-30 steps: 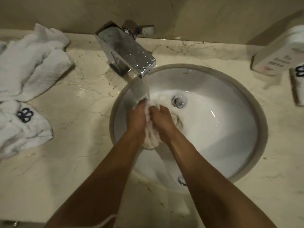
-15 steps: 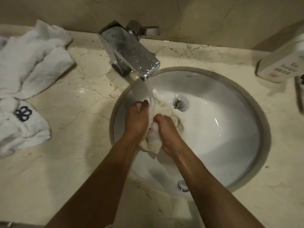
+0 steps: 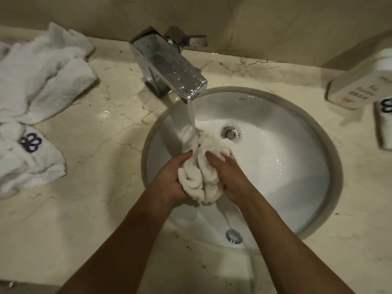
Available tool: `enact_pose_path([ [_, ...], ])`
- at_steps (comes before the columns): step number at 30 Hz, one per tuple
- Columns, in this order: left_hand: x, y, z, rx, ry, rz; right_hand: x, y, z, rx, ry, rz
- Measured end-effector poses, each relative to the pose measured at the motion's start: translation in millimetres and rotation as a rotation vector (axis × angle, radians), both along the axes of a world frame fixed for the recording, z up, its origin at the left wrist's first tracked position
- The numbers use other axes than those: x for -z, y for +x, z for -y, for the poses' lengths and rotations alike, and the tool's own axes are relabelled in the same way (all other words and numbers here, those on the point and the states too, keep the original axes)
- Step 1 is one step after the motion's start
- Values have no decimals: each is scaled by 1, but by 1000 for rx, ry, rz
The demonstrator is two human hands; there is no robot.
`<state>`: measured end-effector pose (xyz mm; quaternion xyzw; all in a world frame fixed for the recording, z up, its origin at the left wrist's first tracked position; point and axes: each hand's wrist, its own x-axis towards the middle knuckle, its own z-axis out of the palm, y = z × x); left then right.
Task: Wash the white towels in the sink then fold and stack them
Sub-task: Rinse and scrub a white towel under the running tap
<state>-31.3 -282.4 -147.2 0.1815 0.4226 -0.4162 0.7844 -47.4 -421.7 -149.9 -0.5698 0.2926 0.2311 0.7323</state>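
Here, a bunched, sodden white towel (image 3: pixel 200 177) under running water (image 3: pixel 192 114).

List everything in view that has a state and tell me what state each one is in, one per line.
faucet: on, water running
towel in the sink: wet, bunched under the stream
left hand: grips the towel
right hand: grips the towel
sink: wet, drain looks open
towels on the counter: crumpled, unfolded
towel at the right edge: lying flat, mostly out of frame
white bottle: tipped over, as far as visible
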Motion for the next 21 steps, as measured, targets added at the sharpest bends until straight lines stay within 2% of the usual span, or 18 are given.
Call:
enact_pose_path([
  [1,-3,0,-1,-6,13,38,-6,0,2,-100,-204,77],
  [2,-9,1,0,-3,110,124,-11,0,5,-159,-374,164],
  [4,-15,5,2,153,554,361,-17,-1,9,-158,-551,263],
  [5,-18,5,6,243,868,458,-21,-2,10,-72,-502,284],
  [6,-22,4,9,293,1095,593,-28,-2,8,46,-319,267],
  [7,-22,4,11,315,1193,729,-32,-2,3,131,-107,216],
  [8,-23,5,13,342,1193,790,-35,-3,-5,152,23,176],
  [9,-19,6,15,368,1173,808,-33,-4,-13,113,28,154],
  [10,-16,8,16,406,1136,789,-31,-4,-19,23,-55,158],
  [12,-8,14,17,619,1122,779,-28,-2,-30,-149,-253,215],
  [14,-5,14,21,758,1207,842,-20,16,-33,-89,-382,242],
  [17,-24,8,28,624,1168,856,-14,42,-41,139,-407,143],
  [21,-21,28,11,420,1046,653,-28,27,-65,-53,-369,262],
])
